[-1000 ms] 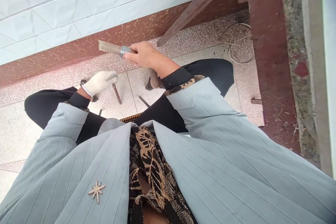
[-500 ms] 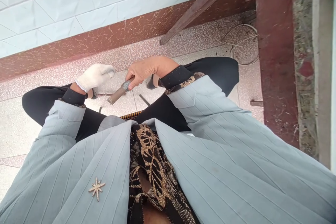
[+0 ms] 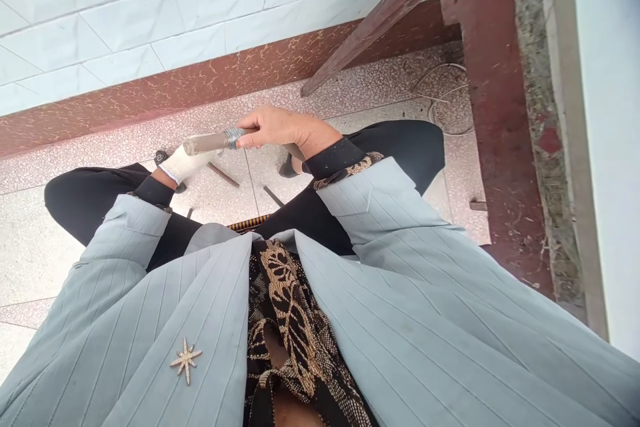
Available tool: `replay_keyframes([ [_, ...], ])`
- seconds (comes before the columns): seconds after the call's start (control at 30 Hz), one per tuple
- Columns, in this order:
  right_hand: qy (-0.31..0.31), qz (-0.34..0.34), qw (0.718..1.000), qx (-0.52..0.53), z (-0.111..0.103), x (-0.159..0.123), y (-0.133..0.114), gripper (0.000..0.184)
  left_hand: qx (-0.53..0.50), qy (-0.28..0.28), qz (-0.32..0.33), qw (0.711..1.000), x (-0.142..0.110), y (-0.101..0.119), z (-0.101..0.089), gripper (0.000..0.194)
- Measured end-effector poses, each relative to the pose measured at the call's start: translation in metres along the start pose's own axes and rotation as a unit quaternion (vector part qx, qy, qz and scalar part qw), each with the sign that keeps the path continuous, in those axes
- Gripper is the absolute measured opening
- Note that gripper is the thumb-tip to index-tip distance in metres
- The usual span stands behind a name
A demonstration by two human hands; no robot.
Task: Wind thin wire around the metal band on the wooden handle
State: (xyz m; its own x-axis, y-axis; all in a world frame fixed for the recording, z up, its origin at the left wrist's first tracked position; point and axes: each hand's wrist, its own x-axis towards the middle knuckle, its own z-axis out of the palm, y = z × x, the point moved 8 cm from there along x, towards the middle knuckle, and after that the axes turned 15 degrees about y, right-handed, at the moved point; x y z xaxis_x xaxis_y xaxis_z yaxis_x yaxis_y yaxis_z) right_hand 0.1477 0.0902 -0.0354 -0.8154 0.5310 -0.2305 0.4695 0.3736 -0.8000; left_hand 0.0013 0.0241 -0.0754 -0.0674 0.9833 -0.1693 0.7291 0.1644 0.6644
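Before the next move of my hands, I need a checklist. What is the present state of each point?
1. Right hand has a grip on the wire-wrapped tool: ok.
2. Right hand gloved: not ok, it is bare.
3. Left hand gloved: ok.
4. Left fingertips in clear view: not ok, the tool hides them.
5. Left hand gripping the brown rod: cannot tell.
6. Cable away from both hands: ok.

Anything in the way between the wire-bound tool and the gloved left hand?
Nothing visible stands between them. The wire-bound tool, held in the right hand, has its far end overlapping the gloved left hand in this view; whether they touch, I cannot tell.
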Motion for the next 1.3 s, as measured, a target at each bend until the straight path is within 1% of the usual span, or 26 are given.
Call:
replay_keyframes([
  [0.07,0.085,0.015,0.996,-0.021,-0.008,0.005,0.002,0.027,-0.005,-0.002,0.004,1.0,-0.002,0.004,0.005,0.025],
  [0.13,0.148,0.027,0.987,-0.063,-0.016,0.007,0.005,0.024,-0.003,-0.026,0.03,0.999,-0.005,0.011,0.008,0.029],
  [0.2,0.176,0.046,0.975,-0.127,-0.022,0.009,0.011,0.022,0.006,-0.046,0.047,0.998,-0.007,0.016,0.008,0.03],
  [0.23,0.172,0.054,0.969,-0.167,-0.022,0.009,0.014,0.023,0.015,-0.052,0.053,0.997,-0.007,0.018,0.007,0.03],
  [0.3,0.127,0.057,0.959,-0.248,-0.017,0.01,0.018,0.026,0.037,-0.064,0.071,0.995,-0.008,0.021,0.004,0.029],
  [0.37,0.044,0.042,0.954,-0.295,-0.001,0.01,0.02,0.029,0.053,-0.074,0.09,0.992,-0.008,0.024,0.001,0.029],
  [0.4,-0.006,0.03,0.954,-0.297,0.009,0.01,0.021,0.028,0.056,-0.077,0.098,0.991,-0.008,0.026,-0.001,0.028],
  [0.47,-0.092,-0.004,0.963,-0.252,0.029,0.008,0.019,0.024,0.051,-0.083,0.106,0.99,-0.006,0.026,-0.004,0.027],
  [0.5,-0.115,-0.027,0.97,-0.213,0.035,0.007,0.016,0.023,0.043,-0.082,0.106,0.99,-0.004,0.025,-0.006,0.027],
  [0.53,-0.121,-0.051,0.977,-0.17,0.037,0.007,0.012,0.023,0.031,-0.078,0.102,0.991,-0.001,0.023,-0.008,0.027],
  [0.57,-0.107,-0.073,0.983,-0.127,0.034,0.007,0.008,0.024,0.013,-0.069,0.095,0.993,0.002,0.021,-0.012,0.026],
  [0.63,-0.031,-0.092,0.994,-0.041,0.018,0.01,0.002,0.029,-0.038,-0.022,0.071,0.996,0.01,0.014,-0.022,0.024],
  [0.7,0.06,-0.066,0.994,0.064,-0.002,0.011,0.001,0.034,-0.09,0.04,0.038,0.994,0.016,0.006,-0.033,0.024],
  [0.73,0.094,-0.045,0.987,0.123,-0.009,0.01,0.001,0.036,-0.109,0.053,0.025,0.992,0.018,0.003,-0.035,0.026],
  [0.77,0.117,-0.023,0.976,0.18,-0.013,0.009,0.001,0.037,-0.122,0.052,0.017,0.991,0.017,0.003,-0.034,0.027],
  [0.83,0.152,0.008,0.956,0.252,-0.016,0.01,0.001,0.038,-0.127,0.018,0.02,0.992,0.015,0.008,-0.026,0.028],
  [0.87,0.17,0.021,0.953,0.249,-0.015,0.011,0.002,0.039,-0.116,0.001,0.031,0.993,0.013,0.012,-0.021,0.027],
  [0.9,0.189,0.035,0.956,0.222,-0.015,0.013,0.004,0.039,-0.096,-0.01,0.044,0.994,0.011,0.016,-0.017,0.026],
  [0.97,0.223,0.062,0.963,0.14,-0.015,0.016,0.011,0.037,-0.035,-0.023,0.069,0.997,0.01,0.023,-0.011,0.024],
  [1.0,0.23,0.07,0.967,0.086,-0.016,0.018,0.014,0.034,-0.001,-0.03,0.08,0.996,0.009,0.025,-0.008,0.024],
  [1.07,0.218,0.07,0.973,-0.035,-0.016,0.02,0.017,0.026,0.063,-0.047,0.095,0.992,0.009,0.027,-0.004,0.026],
  [1.1,0.196,0.064,0.973,-0.1,-0.014,0.022,0.018,0.023,0.09,-0.056,0.101,0.989,0.008,0.027,-0.002,0.027],
  [1.17,0.116,0.043,0.968,-0.219,-0.004,0.023,0.02,0.025,0.13,-0.078,0.112,0.982,0.006,0.027,0.001,0.029],
  [1.23,0.01,0.017,0.966,-0.257,0.013,0.021,0.022,0.024,0.136,-0.108,0.12,0.977,0.002,0.028,0.005,0.028],
  [1.3,-0.079,-0.003,0.969,-0.235,0.029,0.017,0.024,0.02,0.107,-0.143,0.12,0.977,-0.002,0.029,0.009,0.025],
])
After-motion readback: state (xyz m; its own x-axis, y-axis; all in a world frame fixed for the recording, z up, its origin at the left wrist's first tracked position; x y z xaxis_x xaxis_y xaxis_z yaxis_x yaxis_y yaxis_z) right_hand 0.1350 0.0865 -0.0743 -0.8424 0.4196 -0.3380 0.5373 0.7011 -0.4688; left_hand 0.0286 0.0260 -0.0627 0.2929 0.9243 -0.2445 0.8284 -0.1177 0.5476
